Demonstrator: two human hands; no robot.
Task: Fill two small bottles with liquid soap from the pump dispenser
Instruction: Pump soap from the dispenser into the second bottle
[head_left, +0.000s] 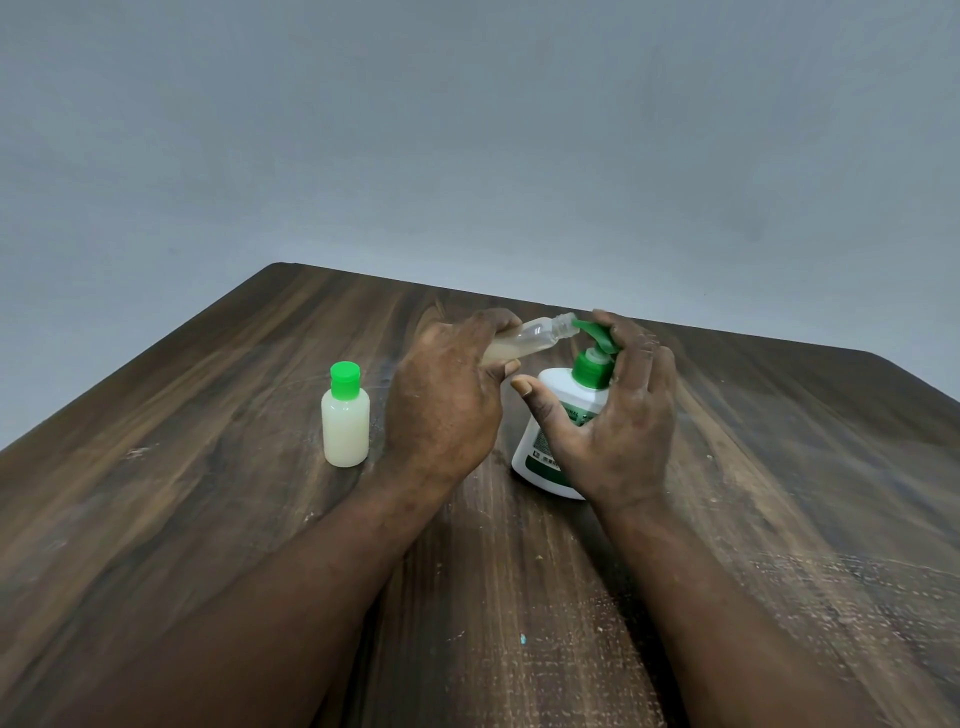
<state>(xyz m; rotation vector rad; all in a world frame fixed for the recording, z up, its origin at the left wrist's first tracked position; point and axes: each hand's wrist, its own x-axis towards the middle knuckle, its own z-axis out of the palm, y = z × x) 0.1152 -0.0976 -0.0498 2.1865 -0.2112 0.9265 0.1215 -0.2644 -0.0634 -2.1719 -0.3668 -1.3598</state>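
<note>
Head view: left hand (447, 400) grips uncapped small bottle (524, 340) tilted, mouth at pump dispenser (566, 415) nozzle to catch soap; right hand (618, 415) fingers curled over pump head, ready to press. Filled capped bottle (346, 421) stands aside on table (208, 519).

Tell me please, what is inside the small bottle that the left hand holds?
The small bottle, uncapped and tilted to the pump nozzle, holds pale cream liquid in its lower part; the neck end looks clear. The left hand covers its bottom, so the full amount cannot be seen.
</note>
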